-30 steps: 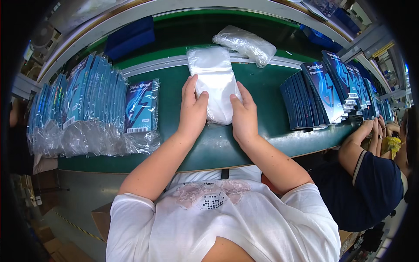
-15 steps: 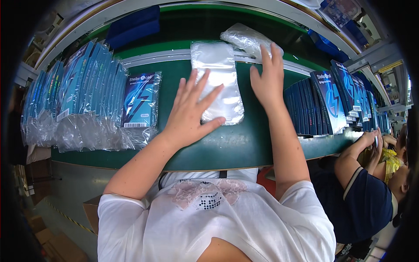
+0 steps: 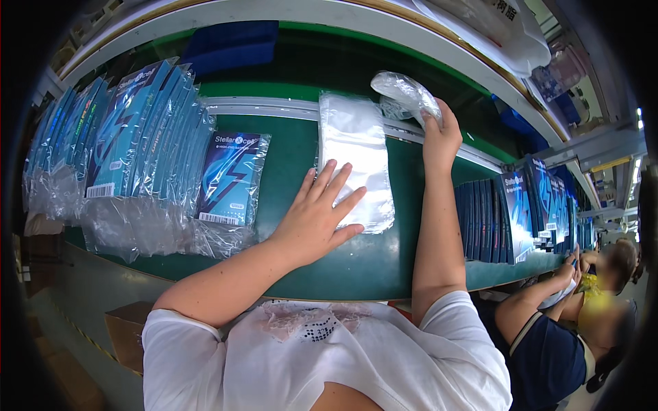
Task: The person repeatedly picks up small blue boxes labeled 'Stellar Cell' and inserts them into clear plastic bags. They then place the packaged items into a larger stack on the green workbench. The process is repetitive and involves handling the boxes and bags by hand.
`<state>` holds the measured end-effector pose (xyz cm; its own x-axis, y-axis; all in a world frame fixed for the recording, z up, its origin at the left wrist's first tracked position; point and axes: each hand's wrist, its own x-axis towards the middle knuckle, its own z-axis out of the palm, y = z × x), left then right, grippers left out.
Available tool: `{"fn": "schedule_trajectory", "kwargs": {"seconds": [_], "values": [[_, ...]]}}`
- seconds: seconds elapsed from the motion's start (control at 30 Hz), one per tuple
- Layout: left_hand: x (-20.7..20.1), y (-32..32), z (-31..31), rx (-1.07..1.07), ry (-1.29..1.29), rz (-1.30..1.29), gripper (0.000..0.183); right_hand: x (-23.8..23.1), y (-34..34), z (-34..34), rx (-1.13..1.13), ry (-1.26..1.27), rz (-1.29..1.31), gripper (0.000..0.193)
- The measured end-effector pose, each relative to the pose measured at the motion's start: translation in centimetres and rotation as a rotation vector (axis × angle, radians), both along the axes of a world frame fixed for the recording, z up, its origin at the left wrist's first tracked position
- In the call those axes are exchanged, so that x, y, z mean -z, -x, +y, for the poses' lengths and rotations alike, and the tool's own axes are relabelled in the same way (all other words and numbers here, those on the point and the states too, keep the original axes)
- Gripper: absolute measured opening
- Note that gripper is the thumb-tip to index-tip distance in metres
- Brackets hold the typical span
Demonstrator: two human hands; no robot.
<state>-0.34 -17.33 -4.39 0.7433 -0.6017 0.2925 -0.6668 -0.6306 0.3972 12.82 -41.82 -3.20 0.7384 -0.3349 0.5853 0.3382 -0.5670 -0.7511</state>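
Note:
A stack of clear plastic bags (image 3: 353, 130) lies flat in the middle of the green table. My left hand (image 3: 319, 218) rests with spread fingers on the lower left part of that stack. Beyond it to the right, my right hand (image 3: 442, 137) grips a bundle of clear plastic bags (image 3: 409, 92), fingers closed on its near end. The bundle is tilted up and partly over the metal rail. Left of the stack lies a flat blue box in a clear bag (image 3: 229, 178).
Bagged blue boxes (image 3: 127, 137) stand in a long row at the left. Several unbagged blue boxes (image 3: 517, 212) stand upright at the right. A metal rail (image 3: 267, 106) runs behind the bags, with a blue bin (image 3: 233, 48) beyond. Another person (image 3: 548, 335) sits at the far right.
My right hand has closed on the bundle of bags and lifts it at one end. My left hand stays spread on the stack. The whole view has shifted a little.

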Motion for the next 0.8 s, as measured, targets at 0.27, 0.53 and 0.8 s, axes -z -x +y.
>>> {"fn": "schedule_trajectory", "kwargs": {"seconds": [0.27,0.53,0.8], "values": [[0.1,0.0,0.3,-0.010,-0.004,0.003,0.055,-2.2,0.8,6.3,-0.209,0.304,-0.176,0.038],[-0.3,-0.2,-0.1,0.008,-0.049,-0.025,0.056,-2.4,4.4,6.0,-0.165,0.543,0.012,0.055],[-1.7,0.4,0.9,0.038,0.034,-0.060,0.040,-12.5,19.8,1.8,-0.241,0.401,-0.112,0.032]]}}
